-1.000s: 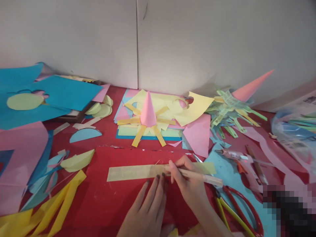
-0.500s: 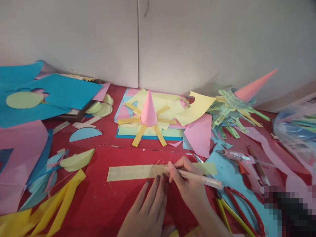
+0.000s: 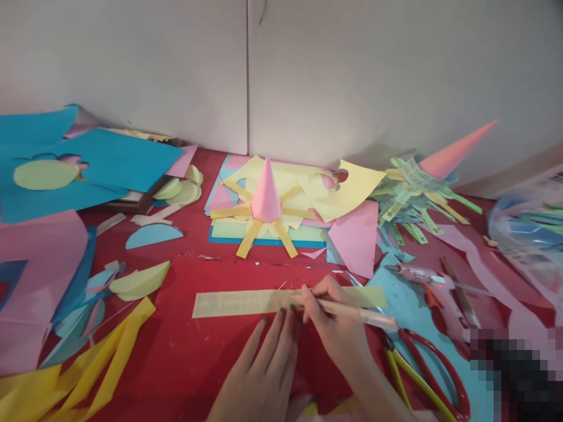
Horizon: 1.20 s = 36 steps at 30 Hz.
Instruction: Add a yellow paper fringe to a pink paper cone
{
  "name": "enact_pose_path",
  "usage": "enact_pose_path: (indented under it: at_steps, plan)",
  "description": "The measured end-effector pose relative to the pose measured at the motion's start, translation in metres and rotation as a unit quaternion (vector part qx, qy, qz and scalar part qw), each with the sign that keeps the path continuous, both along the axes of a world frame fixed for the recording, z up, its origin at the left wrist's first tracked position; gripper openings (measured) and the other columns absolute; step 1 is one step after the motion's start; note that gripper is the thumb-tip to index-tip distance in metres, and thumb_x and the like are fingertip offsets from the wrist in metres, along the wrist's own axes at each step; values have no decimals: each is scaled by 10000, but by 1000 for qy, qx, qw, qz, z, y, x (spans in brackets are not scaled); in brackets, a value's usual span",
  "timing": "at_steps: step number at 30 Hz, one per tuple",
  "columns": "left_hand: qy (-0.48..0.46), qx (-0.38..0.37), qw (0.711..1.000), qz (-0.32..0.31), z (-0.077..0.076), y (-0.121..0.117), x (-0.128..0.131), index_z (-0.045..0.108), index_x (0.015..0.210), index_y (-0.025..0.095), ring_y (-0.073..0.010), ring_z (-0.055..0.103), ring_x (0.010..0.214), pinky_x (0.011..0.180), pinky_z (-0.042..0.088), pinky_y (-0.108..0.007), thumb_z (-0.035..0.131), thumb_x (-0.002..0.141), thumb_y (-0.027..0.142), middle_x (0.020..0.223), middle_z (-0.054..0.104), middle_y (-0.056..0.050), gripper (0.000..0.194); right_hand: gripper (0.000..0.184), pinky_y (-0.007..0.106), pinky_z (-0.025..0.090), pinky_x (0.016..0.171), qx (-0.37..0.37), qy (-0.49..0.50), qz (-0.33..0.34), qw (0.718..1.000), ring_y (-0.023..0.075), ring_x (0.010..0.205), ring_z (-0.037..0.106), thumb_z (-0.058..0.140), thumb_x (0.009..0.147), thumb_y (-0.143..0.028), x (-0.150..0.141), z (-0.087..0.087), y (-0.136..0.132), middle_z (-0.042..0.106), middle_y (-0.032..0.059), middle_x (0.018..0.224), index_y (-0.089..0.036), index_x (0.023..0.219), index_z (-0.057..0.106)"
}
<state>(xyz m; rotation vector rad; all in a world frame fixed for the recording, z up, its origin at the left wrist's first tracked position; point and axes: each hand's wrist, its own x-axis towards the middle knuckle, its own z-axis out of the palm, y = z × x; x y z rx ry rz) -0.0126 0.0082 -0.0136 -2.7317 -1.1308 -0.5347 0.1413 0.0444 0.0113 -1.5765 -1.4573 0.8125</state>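
Note:
A pale yellow-green paper strip [image 3: 240, 303] lies across the red tabletop in front of me, with faint marks on its left part. My left hand [image 3: 266, 363] rests flat, fingers stretched out, with its fingertips at the strip's lower edge. In my right hand [image 3: 336, 319] is a pen [image 3: 373, 317], pinched between thumb and fingers, its tip at the strip's middle. Behind the strip stands a pink paper cone [image 3: 265, 196] with yellow paper legs [image 3: 247, 239] spread around its base. The strip's middle right is partly covered by my right hand.
Red-handled scissors [image 3: 440, 363] and yellow-handled pliers [image 3: 416, 375] lie beside my right forearm. A pink glue gun [image 3: 435, 287] rests on blue paper. Yellow strips [image 3: 116, 357] and paper scraps lie left. A second cone piece [image 3: 457, 152] leans near the white wall [image 3: 352, 70].
The view has shifted very slightly. Both hands, the pen and the strip stay in nearly the same places.

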Motion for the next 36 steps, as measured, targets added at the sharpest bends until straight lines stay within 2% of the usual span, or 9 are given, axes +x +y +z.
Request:
enact_pose_path:
  at_steps: [5,10,13,19,21,25,28,32,36]
  plan:
    - [-15,1,1000,-2,3,1,1,649,1018,161,-200,467,1135,969,283,-325,352,873,488,1156,628,-48,466,290,204,429,493,-2,10,3,1000,101,461,526,530,837,-347,2,-1,0,522,-47,471,-212,607,416]
    - [-6,-9,1000,7,8,1,1,636,1068,151,-198,476,1131,974,282,-330,370,866,494,1159,630,-47,478,276,222,479,569,-10,131,-41,990,110,488,573,537,839,-370,3,-4,4,496,-73,441,-215,644,417]
    - [7,-13,1000,11,12,-1,3,619,1108,145,-203,473,1137,971,295,-340,383,857,498,1177,619,-59,493,282,210,466,543,-32,170,-50,984,105,452,560,544,829,-406,2,-4,9,483,-79,410,-212,653,439]
    - [53,-2,997,64,20,-13,27,638,1076,94,-298,482,1126,911,379,-421,457,764,602,1164,607,-148,623,299,213,403,436,-38,229,-69,970,123,424,549,462,855,-447,1,-3,13,542,-44,430,-204,689,516]
    - [66,-9,994,92,23,-16,38,643,1061,69,-324,493,1115,914,391,-430,485,737,612,1152,604,-176,652,287,223,426,464,-22,215,-56,975,123,439,555,493,840,-436,1,-3,12,556,-42,455,-206,669,516]
    - [62,-5,990,129,21,-17,53,650,1033,104,-295,559,1025,868,439,-408,519,766,498,1067,641,-144,494,359,238,468,537,12,157,-42,987,128,466,580,562,804,-407,-1,-1,10,479,-62,405,-213,542,411]
    - [65,5,989,130,17,-18,53,641,1037,108,-299,551,1047,857,451,-407,552,758,427,1079,633,-143,433,355,228,448,494,23,131,-44,990,122,440,559,565,802,-395,-2,1,8,418,-82,391,-221,552,383]
    - [43,9,991,127,14,-19,50,636,1049,104,-291,541,1081,898,439,-392,559,755,398,1099,624,-136,423,354,211,409,479,37,70,-16,997,96,430,496,537,826,-360,0,1,7,438,-75,417,-217,547,371]
    - [22,3,992,128,13,-19,48,627,1064,99,-306,523,1107,899,444,-409,569,736,413,1145,601,-144,458,348,208,396,481,25,49,-17,998,87,420,466,515,843,-348,0,1,7,451,-72,424,-215,556,372]
